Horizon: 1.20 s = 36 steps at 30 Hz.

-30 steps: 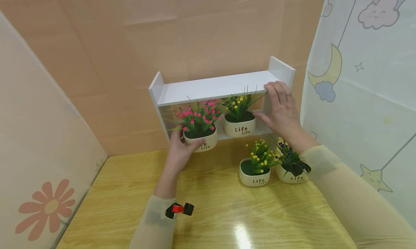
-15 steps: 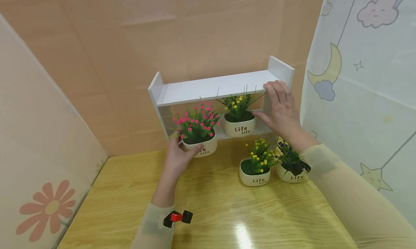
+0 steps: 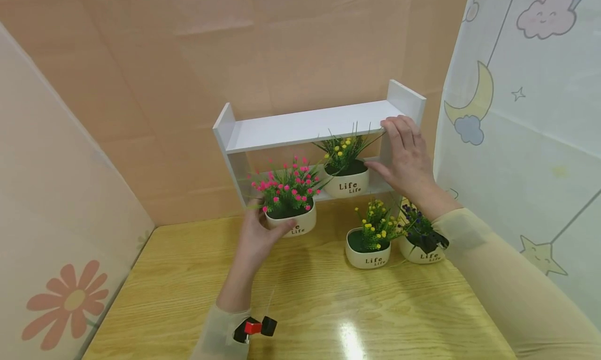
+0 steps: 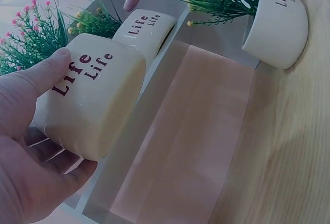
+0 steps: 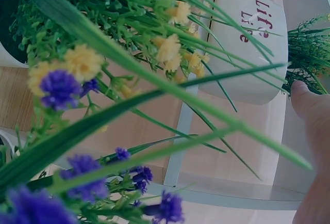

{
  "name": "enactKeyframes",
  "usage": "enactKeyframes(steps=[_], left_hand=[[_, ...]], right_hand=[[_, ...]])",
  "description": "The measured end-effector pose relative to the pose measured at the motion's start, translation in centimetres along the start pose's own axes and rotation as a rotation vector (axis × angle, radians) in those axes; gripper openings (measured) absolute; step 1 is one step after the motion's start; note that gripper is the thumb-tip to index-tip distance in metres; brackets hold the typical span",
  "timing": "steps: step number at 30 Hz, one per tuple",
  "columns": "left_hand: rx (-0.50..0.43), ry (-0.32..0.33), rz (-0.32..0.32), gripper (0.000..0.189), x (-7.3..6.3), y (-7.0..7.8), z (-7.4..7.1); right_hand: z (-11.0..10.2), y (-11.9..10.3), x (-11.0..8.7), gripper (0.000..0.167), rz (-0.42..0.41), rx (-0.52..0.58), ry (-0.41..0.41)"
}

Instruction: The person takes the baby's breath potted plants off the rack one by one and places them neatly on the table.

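My left hand [image 3: 258, 240] grips a cream pot of pink artificial flowers [image 3: 305, 224], thumb on its lettered front, fingers round its left side. In the left wrist view the pot [image 4: 98, 95] hangs in front of the lower board of a white two-tier shelf [image 3: 300, 125]. My right hand [image 3: 410, 159] rests fairly straight fingertips on the upper board's front edge at the right. Its thumb points left, close to the rim of a pot of yellow flowers [image 3: 347, 185] standing on the lower board. The right wrist view shows that pot [image 5: 252, 43] near the thumb.
On the wooden table [image 3: 188, 276], a second yellow-flowered pot [image 3: 368, 258] stands beside a purple-flowered pot [image 3: 424, 255], partly covered by the right wrist's camera. Patterned white panels flank the table; a peach backdrop [image 3: 281, 47] hangs behind the shelf.
My left hand has brought the pink-flowered pot down and towards me, away from the upper board. The right hand and the other pots have stayed in place.
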<state>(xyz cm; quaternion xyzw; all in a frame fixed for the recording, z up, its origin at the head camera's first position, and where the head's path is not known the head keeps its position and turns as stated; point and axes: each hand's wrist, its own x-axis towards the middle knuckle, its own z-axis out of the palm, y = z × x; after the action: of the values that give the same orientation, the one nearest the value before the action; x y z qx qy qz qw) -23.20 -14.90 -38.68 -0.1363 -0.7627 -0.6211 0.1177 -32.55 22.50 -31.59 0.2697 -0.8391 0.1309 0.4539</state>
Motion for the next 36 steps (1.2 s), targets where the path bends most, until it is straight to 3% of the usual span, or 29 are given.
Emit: enactKeyframes(steps=[13, 18, 24, 36], left_hand=[[0.029, 0.006, -0.007, 0.095, -1.3, -1.1, 0.7], [0.090, 0.022, -0.042, 0.105, -2.0, -1.7, 1.1], [0.093, 0.003, -0.068, 0.109, -2.5, -2.3, 1.9], [0.059, -0.037, -0.061, 0.096, -3.3, -3.5, 3.2]], right_hand=[[0.1, 0.0, 0.0, 0.105, 0.013, 0.003, -0.001], [0.1, 0.0, 0.0, 0.105, 0.014, 0.003, 0.006], [0.2, 0.0, 0.0, 0.105, 0.009, 0.004, 0.012], [0.1, -0.1, 0.1, 0.103, 0.013, -0.005, 0.001]])
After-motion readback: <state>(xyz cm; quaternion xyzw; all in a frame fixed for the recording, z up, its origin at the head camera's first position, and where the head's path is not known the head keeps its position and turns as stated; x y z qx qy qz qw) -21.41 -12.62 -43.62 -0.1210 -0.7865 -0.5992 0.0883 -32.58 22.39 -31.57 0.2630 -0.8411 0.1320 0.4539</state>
